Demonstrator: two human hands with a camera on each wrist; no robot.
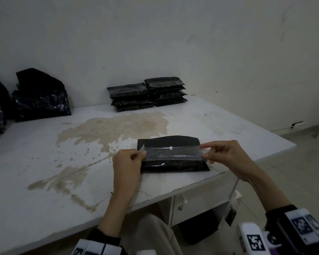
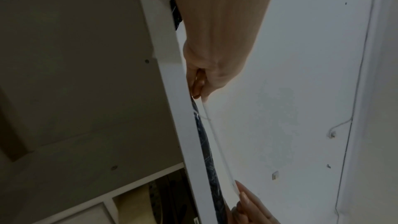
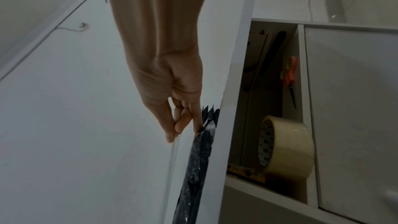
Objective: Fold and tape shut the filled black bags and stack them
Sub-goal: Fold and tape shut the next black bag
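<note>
1. I see a white table (image 1: 44, 162), its top worn to brown patches, against a scuffed pale wall (image 1: 210, 43).
2. The tape roll (image 3: 286, 146) on the shelf below carries print too small for me to read.
3. The black bag (image 1: 173, 153) lies flat near the table's front edge, glossy, flap up.
4. My left hand (image 1: 126, 162) and right hand (image 1: 226, 153) each pinch one end of a clear tape strip (image 1: 173, 153) stretched over it.
5. Taped bags (image 1: 147, 92) sit stacked by the wall.
</note>
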